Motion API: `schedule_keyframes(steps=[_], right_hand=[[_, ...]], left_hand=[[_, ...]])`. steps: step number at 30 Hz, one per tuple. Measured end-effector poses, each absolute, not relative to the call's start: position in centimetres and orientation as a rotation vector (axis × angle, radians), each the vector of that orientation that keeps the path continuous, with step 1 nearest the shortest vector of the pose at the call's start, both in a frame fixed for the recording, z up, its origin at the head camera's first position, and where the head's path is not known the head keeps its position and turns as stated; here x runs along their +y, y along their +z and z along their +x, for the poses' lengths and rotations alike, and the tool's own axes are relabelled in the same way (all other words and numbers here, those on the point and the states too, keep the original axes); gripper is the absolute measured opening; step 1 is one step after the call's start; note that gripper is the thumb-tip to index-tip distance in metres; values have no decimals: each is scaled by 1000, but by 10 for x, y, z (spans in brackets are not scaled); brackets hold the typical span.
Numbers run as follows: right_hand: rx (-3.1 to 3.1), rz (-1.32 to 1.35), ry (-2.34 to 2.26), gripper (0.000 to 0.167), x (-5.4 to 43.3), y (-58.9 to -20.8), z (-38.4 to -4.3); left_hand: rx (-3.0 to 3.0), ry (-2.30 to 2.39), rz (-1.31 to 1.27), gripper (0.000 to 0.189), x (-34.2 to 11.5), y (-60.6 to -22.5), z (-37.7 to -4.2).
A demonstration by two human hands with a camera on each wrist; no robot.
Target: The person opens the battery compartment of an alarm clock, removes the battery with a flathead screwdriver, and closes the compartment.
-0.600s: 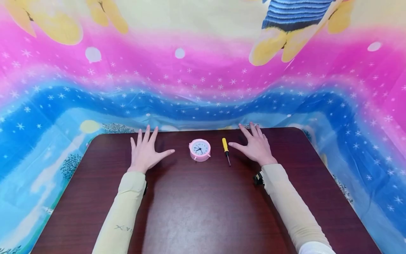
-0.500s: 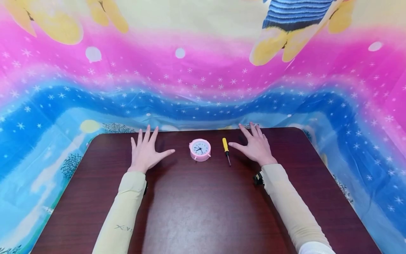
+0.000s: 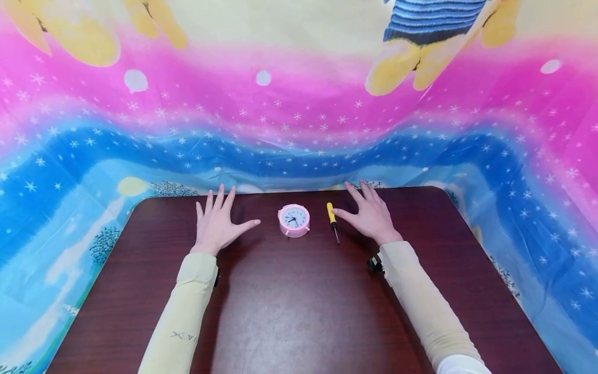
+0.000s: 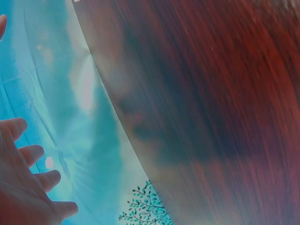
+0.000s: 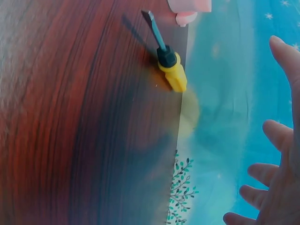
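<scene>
A pink round alarm clock (image 3: 294, 220) stands near the table's far edge. Just right of it lies a screwdriver (image 3: 331, 218) with a yellow and black handle, its metal tip toward the person. My left hand (image 3: 216, 224) is left of the clock, fingers spread and holding nothing. On the other side, my right hand (image 3: 370, 214) has its fingers spread too, with the thumb tip close to the screwdriver's handle; whether they touch I cannot tell. The right wrist view shows the screwdriver (image 5: 171, 69) apart from the right hand (image 5: 277, 180), and part of the clock (image 5: 190, 5) at the top.
The dark brown wooden table (image 3: 280, 311) has rounded far corners. A colourful printed cloth (image 3: 280, 124) hangs close behind its far edge and along both sides. A small black device (image 3: 375, 263) sits at the right wrist.
My right hand has shifted slightly left, its thumb now nearer the screwdriver's handle. The left hand has moved a little to the right. Clock and screwdriver stay in place.
</scene>
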State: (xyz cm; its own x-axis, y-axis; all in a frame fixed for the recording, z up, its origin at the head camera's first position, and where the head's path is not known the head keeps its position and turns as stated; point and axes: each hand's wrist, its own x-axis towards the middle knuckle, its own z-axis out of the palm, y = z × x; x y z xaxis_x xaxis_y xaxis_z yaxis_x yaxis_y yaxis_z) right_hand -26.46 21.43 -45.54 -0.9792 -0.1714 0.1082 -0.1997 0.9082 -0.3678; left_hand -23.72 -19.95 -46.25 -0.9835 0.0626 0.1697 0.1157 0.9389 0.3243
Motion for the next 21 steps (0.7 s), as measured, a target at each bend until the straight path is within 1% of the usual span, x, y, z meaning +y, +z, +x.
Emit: schedule_keyframes(steps=[9, 21], right_hand=[[-2967, 340, 642, 96, 202, -454, -261], [-2940, 337, 783, 92, 182, -455, -263]], left_hand=[[-2943, -554, -155, 123, -190, -465, -236], [-2949, -587, -185, 120, -175, -462, -235]])
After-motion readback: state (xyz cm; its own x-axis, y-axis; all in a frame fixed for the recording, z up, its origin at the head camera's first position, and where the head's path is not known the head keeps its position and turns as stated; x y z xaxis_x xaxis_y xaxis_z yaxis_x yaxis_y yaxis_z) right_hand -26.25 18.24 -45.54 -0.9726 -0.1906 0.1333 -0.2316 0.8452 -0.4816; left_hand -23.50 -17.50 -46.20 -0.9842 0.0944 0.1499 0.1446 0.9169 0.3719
